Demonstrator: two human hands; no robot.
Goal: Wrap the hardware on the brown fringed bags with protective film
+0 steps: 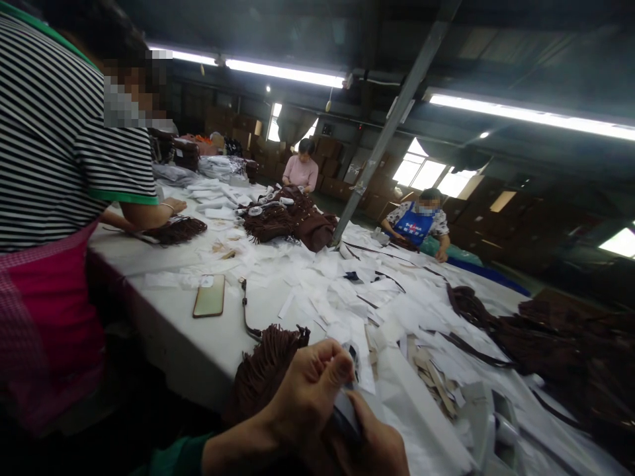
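Note:
My left hand [305, 390] is closed in a pinch at the lower middle, its thumb pressed on a small white slip of paper [347, 406]. My right hand [380, 439] sits just below and to the right, fingers closed on the same slip. Under both hands lies a brown fringed suede piece [265, 367] at the near edge of the white table [183, 337].
White paper slips [347, 284] litter the table. A phone [209, 295] and a dark strap [245, 311] lie to the left. Brown fringed pieces are heaped at the right [570, 350] and the far middle [292, 221]. A person in stripes [59, 165] stands close left; two others work farther off.

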